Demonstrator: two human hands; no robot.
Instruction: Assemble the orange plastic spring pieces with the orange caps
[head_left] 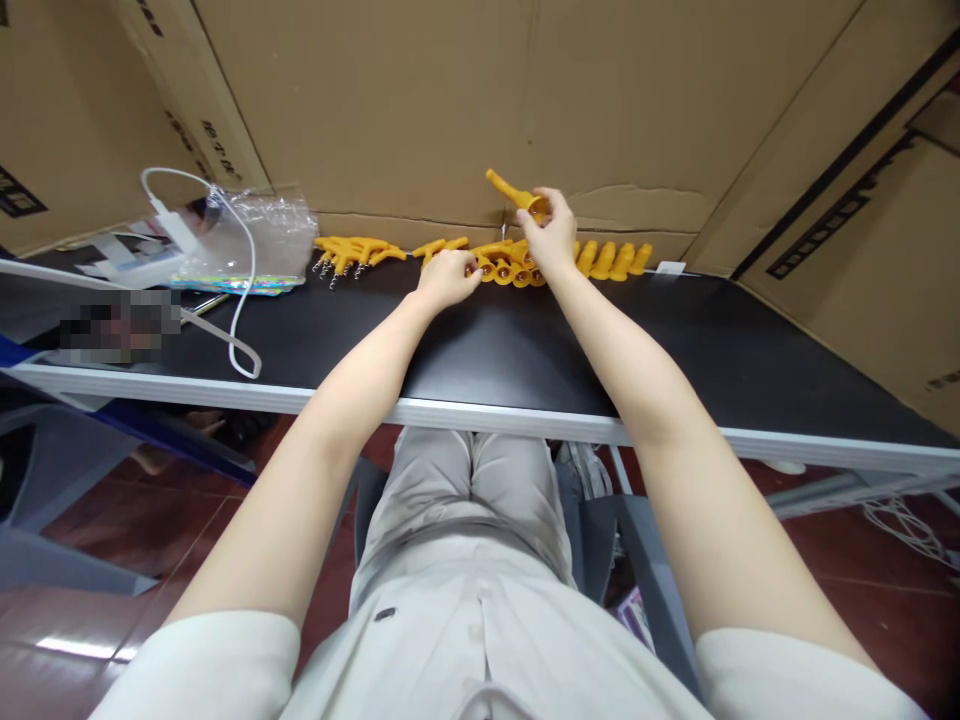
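My right hand (553, 232) is raised over the back of the black table, its fingers closed around a yellow plastic corkscrew (517, 195). The bar of that piece points up and left. Lower down, my left hand (448, 278) rests at the row of yellow parts with curled fingers; what they grip, if anything, is hidden. Between both hands lie several yellow hollow sleeves (501, 275), round openings facing me. More yellow sleeves (621, 260) stand in a row right of my right hand. Yellow handles with metal spirals (346, 252) are heaped to the left.
Cardboard panels (420, 110) wall the back and sides of the table (517, 350). At left lie clear plastic bags (262, 235) and a white cable (251, 270) looping towards the front edge. A small white piece (670, 268) sits by the back panel.
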